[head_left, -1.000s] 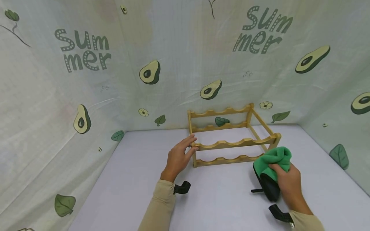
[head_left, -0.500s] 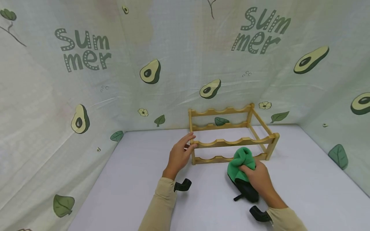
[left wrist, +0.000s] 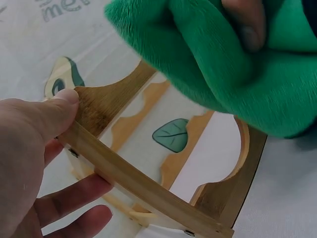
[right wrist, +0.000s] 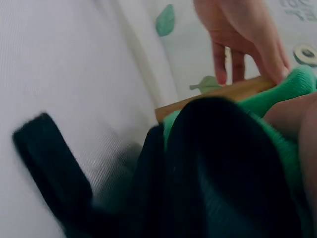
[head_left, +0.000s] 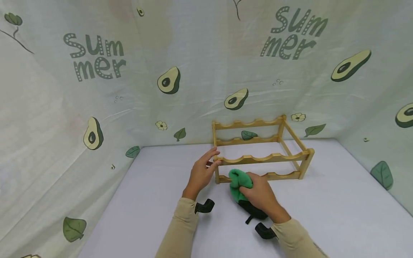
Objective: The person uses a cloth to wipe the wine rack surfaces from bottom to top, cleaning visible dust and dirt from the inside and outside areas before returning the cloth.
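Note:
A light wooden rack (head_left: 261, 159) with scalloped rails, like a wine rack, stands on the table. My left hand (head_left: 200, 175) holds its front left corner; in the left wrist view the thumb lies on top of the rail and the other fingers reach behind the post. My right hand (head_left: 260, 191) grips a bunched, fluffy green cloth (head_left: 239, 181) with a black side and a short black strap (right wrist: 52, 163). The cloth is at the left end of the front lower rail, overlapping it in the head view. Whether it touches the wood is hard to tell.
The table has a pale cover (head_left: 155, 215). Behind the rack and at both sides hangs a printed curtain (head_left: 193, 71) with avocados, leaves and lettering. A black wrist mount (head_left: 204, 206) sticks out from the left sleeve, and another (head_left: 265, 231) from the right.
My right hand has moved left with the green cloth, from the rack's front right corner along its front to the left end. The left hand has stayed at the same corner.

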The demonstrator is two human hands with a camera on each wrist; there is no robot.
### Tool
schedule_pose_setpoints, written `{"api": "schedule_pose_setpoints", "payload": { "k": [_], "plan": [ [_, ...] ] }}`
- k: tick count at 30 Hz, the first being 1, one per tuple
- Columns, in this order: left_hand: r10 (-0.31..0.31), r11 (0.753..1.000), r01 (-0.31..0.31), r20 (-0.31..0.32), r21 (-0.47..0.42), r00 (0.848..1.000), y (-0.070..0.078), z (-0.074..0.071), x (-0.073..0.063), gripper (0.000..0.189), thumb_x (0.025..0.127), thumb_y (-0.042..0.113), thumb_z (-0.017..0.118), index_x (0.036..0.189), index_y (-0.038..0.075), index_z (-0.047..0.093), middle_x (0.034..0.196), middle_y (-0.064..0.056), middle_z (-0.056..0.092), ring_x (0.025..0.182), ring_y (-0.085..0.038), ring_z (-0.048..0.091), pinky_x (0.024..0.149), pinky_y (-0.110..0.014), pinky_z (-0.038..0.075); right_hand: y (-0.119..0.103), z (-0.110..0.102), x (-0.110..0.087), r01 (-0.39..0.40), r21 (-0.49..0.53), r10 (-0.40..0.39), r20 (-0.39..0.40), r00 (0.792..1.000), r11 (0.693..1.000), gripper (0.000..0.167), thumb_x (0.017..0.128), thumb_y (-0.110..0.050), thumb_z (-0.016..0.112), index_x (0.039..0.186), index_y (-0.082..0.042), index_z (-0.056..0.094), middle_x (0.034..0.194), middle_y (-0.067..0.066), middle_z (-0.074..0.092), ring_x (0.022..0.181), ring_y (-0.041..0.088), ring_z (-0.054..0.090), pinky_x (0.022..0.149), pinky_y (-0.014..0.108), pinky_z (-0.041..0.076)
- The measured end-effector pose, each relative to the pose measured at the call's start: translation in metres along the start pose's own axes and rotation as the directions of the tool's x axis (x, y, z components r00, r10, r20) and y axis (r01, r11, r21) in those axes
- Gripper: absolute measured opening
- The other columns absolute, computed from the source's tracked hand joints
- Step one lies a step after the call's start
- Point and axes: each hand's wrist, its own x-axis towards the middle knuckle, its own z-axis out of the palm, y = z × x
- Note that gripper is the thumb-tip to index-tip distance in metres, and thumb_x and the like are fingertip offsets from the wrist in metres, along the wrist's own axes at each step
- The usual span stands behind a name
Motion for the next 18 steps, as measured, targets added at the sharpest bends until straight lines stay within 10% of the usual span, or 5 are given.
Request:
{"api": "schedule_pose_setpoints", "payload": {
  "k": [7,18],
  "plan": [
    [-0.012,1.0,0.012,0.01,-0.006,1.0,0.0,-0.001,0.0,0.04,0.1,0.043,0.059,0.138,0.03,0.059,0.154,0.013,0.044,0.095,-0.016,0.067,0.076,-0.034,0.054,-0.01,0.014,0.006,0.293,-0.315,-0.306,0.008,0.952,0.903,0.034,0.068,-0.012,0.081,0.101,-0.012,0.074,0.083,-0.001,0.059,0.069,0.014,0.052,0.059,0.035,0.046],
    [-0.035,0.996,0.036,0.013,-0.076,0.999,0.001,0.0,0.0,0.036,0.101,0.04,0.06,0.135,0.029,0.061,0.153,0.015,0.043,0.096,-0.015,0.068,0.078,-0.033,0.055,-0.015,0.029,0.014,0.375,-0.347,-0.382,0.051,0.923,0.86,0.037,0.068,-0.006,0.079,0.104,-0.011,0.074,0.089,0.003,0.063,0.074,0.021,0.057,0.068,0.041,0.05]
  ]
}}
